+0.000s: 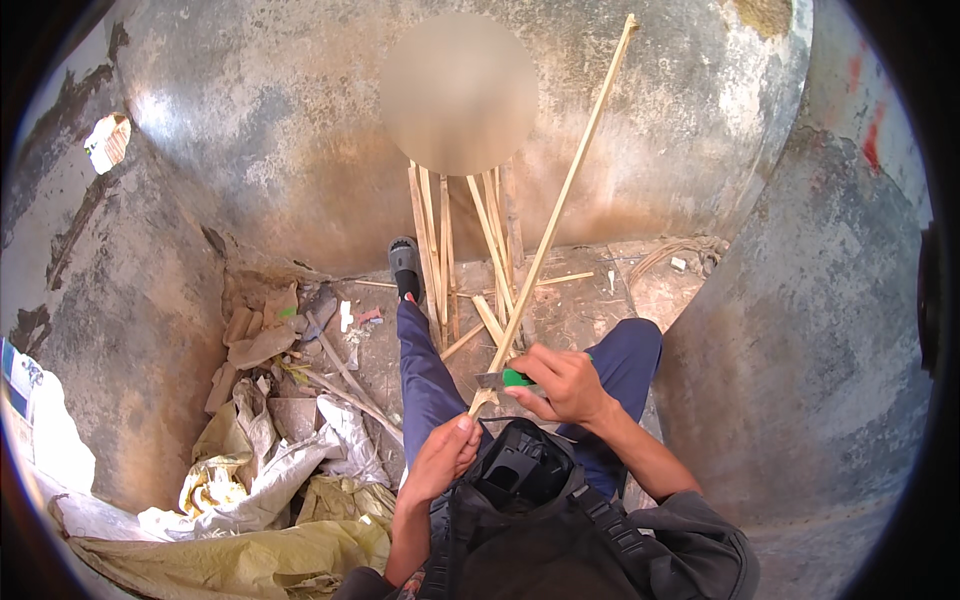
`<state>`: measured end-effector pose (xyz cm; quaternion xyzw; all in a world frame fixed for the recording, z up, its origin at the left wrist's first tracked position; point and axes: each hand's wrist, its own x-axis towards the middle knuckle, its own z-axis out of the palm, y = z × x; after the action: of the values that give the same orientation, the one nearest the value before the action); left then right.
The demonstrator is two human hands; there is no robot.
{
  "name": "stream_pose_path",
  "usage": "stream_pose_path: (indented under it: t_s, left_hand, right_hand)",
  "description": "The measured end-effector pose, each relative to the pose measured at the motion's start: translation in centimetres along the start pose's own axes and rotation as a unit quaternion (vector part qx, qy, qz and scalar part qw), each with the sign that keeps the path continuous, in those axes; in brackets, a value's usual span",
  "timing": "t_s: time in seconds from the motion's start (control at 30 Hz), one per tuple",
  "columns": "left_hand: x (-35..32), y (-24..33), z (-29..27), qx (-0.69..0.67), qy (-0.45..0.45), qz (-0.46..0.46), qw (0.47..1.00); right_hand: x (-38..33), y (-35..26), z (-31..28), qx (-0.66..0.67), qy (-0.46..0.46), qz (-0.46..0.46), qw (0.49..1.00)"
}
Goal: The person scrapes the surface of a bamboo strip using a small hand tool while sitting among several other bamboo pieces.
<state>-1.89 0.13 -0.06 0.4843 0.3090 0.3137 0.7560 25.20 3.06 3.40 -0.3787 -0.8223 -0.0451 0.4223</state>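
Note:
A long pale bamboo strip (560,215) runs from between my legs up to the far wall, leaning to the right. Its near end is closed in my left hand (445,455), thumb along the top. My right hand (567,385) is wrapped round the green handle of a knife (516,378). The knife's short, broad blade lies across the strip just beyond my left hand, touching or almost touching it. At that spot the strip looks split or frayed, with a curled shaving (484,398).
Several more bamboo strips (431,250) stand against the curved concrete wall (300,140), their tops hidden by a blurred disc. Rubble and scraps (262,340) lie at left, beside crumpled sacks (250,440). A coil of thin strips (675,250) lies at right.

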Motion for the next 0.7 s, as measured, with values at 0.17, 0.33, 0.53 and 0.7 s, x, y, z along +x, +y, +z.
stream_pose_path:
  t_s: [0.17, 0.33, 0.53, 0.7]
  left_hand:
    - [0.1, -0.2, 0.2, 0.016, 0.007, 0.011, 1.0]
    - [0.1, -0.5, 0.3, 0.124, 0.044, 0.045, 0.99]
    - [0.1, -0.4, 0.3, 0.181, 0.065, 0.067, 0.979]
    - [-0.2, -0.2, 0.3, 0.209, 0.073, 0.077, 0.972]
  right_hand:
    - [0.5, -1.1, -0.5, -0.011, -0.016, 0.004, 1.0]
    - [0.6, -1.6, -0.6, -0.023, -0.015, 0.016, 0.999]
    - [0.6, -1.8, -0.6, -0.046, -0.014, 0.022, 0.999]
    - [0.5, -1.9, -0.6, -0.047, -0.012, 0.025, 0.999]
